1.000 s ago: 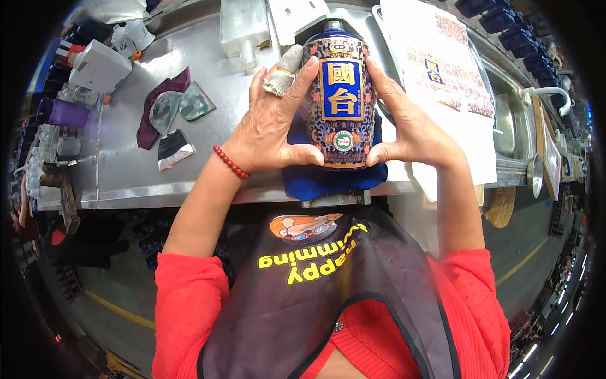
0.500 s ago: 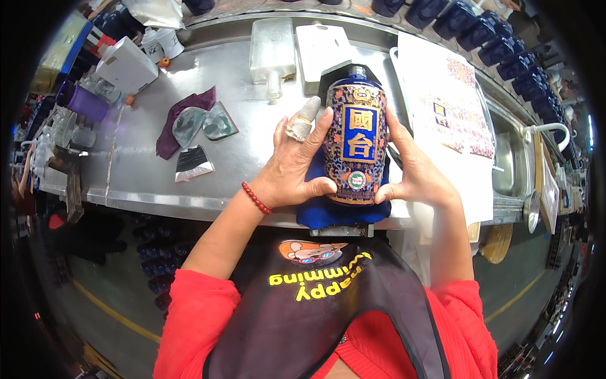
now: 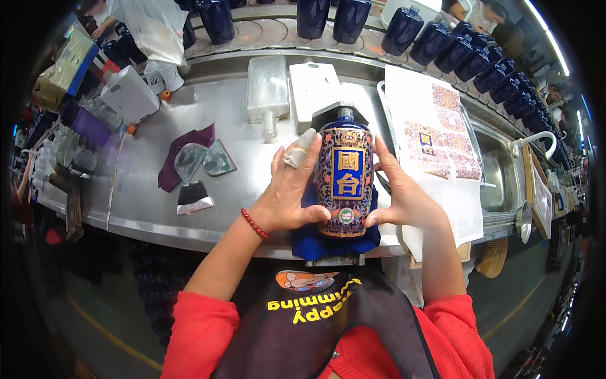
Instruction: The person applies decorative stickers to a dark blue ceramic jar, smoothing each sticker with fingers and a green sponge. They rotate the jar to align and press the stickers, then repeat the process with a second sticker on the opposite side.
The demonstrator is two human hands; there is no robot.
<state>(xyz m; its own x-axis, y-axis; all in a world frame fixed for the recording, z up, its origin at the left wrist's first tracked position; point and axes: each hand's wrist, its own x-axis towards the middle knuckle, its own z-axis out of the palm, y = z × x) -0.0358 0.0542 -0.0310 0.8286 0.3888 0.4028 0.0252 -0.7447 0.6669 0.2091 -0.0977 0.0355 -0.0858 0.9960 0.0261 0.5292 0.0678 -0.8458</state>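
Note:
A dark blue bottle [image 3: 346,208] with a floral decorated wrap and a gold-framed blue panel lies between my hands, its neck pointing away from me. My left hand [image 3: 287,196] closes on its left side, the thumb near the base; one finger wears a grey cloth finger cover [image 3: 299,150]. On the other side my right hand [image 3: 407,199] has its fingers along the bottle's edge and its thumb at the lower corner. Underneath is a blue cloth [image 3: 331,245], and a dark angular rest [image 3: 341,111] shows behind the neck.
Printed decal sheets [image 3: 435,142] lie on white paper at the right, beside a sink [image 3: 499,164]. A clear bottle [image 3: 267,95] and a white block [image 3: 314,88] stand beyond my hands. Purple cloth [image 3: 184,155] and dark scraper pieces are at left. Blue bottles [image 3: 404,28] line the far conveyor.
The view has tilted upward, so the far row of bottles shows more and the bench sits lower in the picture. Both hands still hold the bottle, with little change in grip.

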